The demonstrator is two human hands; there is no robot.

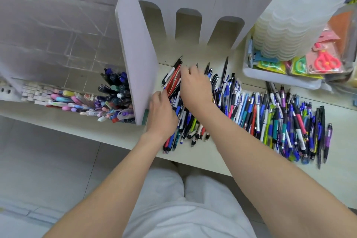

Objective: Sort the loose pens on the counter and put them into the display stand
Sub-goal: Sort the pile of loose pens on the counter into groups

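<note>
The loose pens (270,118) lie in a wide, thick heap on the pale surface (116,133). Most of them spread away to the right of both hands, and a smaller part is directly under the hands. The left grip (162,114) is on the near left end of the heap, its fingers curled around a few pens, with red and dark barrels coming out beyond the fingertips. The right grip (195,87) is just beyond it, almost touching it, with bent fingers lying on the far ends of the pens. This part is blurred, so I cannot tell if it pinches a pen or only touches. Immediately left of the left grip stands the white side panel of the display stand (135,54). Behind this panel, clear compartments hold upright dark pens (116,87), and further left are pastel pens (73,100). Far to the right of the right grip there is a white bin (270,77) with a stack of frosted cups (289,31) and packed scissors (326,62).
</note>
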